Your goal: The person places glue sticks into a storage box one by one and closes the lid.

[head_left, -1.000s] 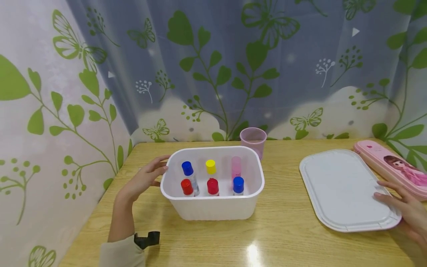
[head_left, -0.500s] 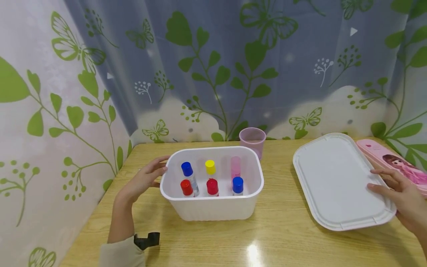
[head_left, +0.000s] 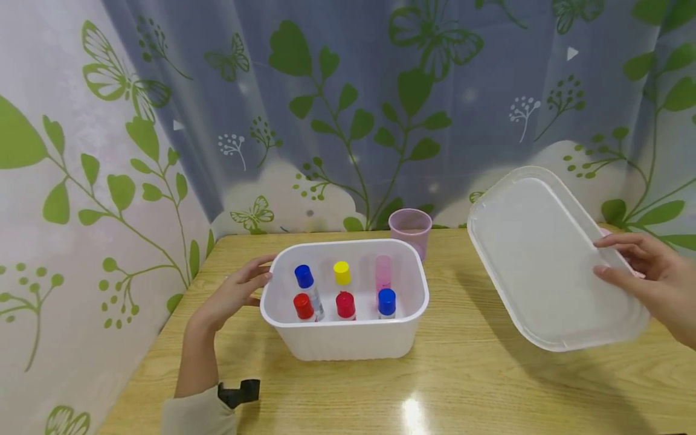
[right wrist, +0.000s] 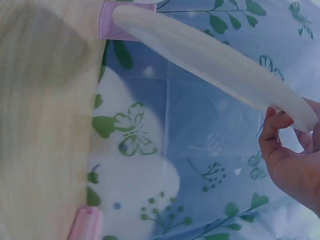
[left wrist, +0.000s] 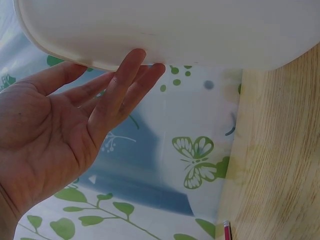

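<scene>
A white plastic box (head_left: 348, 341) stands on the wooden table and holds several small bottles with blue (head_left: 303, 275), yellow (head_left: 341, 272), red (head_left: 345, 304) and pink caps. My left hand (head_left: 261, 272) rests with straight fingers against the box's left end; in the left wrist view its fingertips (left wrist: 142, 62) touch the box's rim (left wrist: 175, 35). My right hand (head_left: 614, 260) grips the right edge of the white lid (head_left: 544, 260), which hangs tilted above the table on the right. In the right wrist view the lid (right wrist: 210, 60) is seen edge-on, with fingers (right wrist: 272, 127) curled at its end.
A translucent pink cup (head_left: 410, 228) stands just behind the box. A leaf-and-butterfly curtain (head_left: 348, 109) closes off the back and left of the table (head_left: 462, 386). The lid hides the table's far right corner.
My right hand has lifted the lid off the table and tilted it up, covering the pink pencil case behind it. The left hand and the box have stayed put.
</scene>
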`<state>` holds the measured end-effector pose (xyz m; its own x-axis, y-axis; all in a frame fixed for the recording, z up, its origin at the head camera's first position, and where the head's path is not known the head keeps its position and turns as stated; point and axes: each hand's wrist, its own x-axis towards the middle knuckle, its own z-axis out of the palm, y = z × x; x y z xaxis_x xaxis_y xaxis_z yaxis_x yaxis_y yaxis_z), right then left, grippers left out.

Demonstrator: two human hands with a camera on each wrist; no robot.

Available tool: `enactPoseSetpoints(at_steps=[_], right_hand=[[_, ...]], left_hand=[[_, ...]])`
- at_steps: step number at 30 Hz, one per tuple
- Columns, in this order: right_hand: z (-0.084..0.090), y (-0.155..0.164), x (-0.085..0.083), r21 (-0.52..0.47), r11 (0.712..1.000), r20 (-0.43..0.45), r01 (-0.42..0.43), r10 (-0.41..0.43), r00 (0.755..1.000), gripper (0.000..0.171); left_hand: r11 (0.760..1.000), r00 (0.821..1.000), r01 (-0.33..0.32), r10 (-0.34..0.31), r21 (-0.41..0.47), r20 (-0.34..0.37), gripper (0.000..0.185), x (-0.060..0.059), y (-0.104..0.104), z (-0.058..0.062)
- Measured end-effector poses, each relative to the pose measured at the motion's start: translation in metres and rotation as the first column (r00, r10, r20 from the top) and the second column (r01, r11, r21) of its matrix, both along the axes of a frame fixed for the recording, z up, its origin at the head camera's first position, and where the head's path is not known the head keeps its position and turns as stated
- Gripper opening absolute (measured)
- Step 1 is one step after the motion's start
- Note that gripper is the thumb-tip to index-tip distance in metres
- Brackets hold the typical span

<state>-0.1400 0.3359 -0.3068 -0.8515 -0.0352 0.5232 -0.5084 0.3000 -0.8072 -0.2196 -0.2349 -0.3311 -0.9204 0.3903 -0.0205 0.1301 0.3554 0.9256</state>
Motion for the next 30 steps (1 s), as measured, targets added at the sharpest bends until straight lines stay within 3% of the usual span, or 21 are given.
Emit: enactPoseSetpoints(at_steps=[4,8,11,14,18,21,24,26,28,30], right_hand=[[0.015,-0.014,0.003,0.205,0.970,-0.087,0.131,-0.115,0.990,0.042],[0.027,-0.030,0.005,0.297,0.937,-0.171,0.185,-0.139,0.976,0.040],[0.034,-0.040,0.003,0.404,0.890,-0.291,0.212,-0.095,0.952,0.037],[0.042,-0.047,0.000,0.518,0.817,-0.410,0.253,-0.023,0.912,0.035],[0.050,-0.057,-0.004,0.571,0.777,-0.489,0.266,0.061,0.870,0.011],[0.054,-0.066,-0.006,0.599,0.741,-0.538,0.303,0.092,0.838,0.038],[0.060,-0.078,-0.008,0.639,0.686,-0.594,0.347,0.155,0.789,0.047],[0.063,-0.086,-0.010,0.651,0.669,-0.634,0.359,0.220,0.741,0.045],[0.067,-0.094,-0.013,0.657,0.660,-0.669,0.364,0.289,0.684,0.044],[0.069,-0.101,-0.014,0.669,0.656,-0.676,0.350,0.342,0.652,0.041]], left_hand=[[1.000,1.000,0.000,0.000,-0.006,0.001,0.050,0.000,0.001,0.000],[1.000,1.000,0.004,-0.004,-0.008,-0.003,0.051,-0.001,0.001,-0.001],[1.000,1.000,0.000,-0.001,-0.026,-0.024,0.051,0.000,0.001,-0.002],[0.998,0.998,-0.020,0.017,-0.056,-0.058,0.053,0.002,0.000,0.001],[0.990,0.987,-0.096,0.080,-0.105,-0.142,0.057,0.007,0.002,0.010],[0.980,0.966,-0.154,0.123,-0.123,-0.228,0.058,0.009,0.008,0.022],[0.973,0.931,-0.191,0.137,-0.133,-0.339,0.059,0.011,0.019,0.038],[0.965,0.887,-0.212,0.124,-0.154,-0.446,0.060,0.013,0.029,0.048],[0.955,0.821,-0.235,0.093,-0.184,-0.563,0.061,0.015,0.039,0.057],[0.946,0.727,-0.249,0.042,-0.206,-0.685,0.062,0.018,0.052,0.065]])
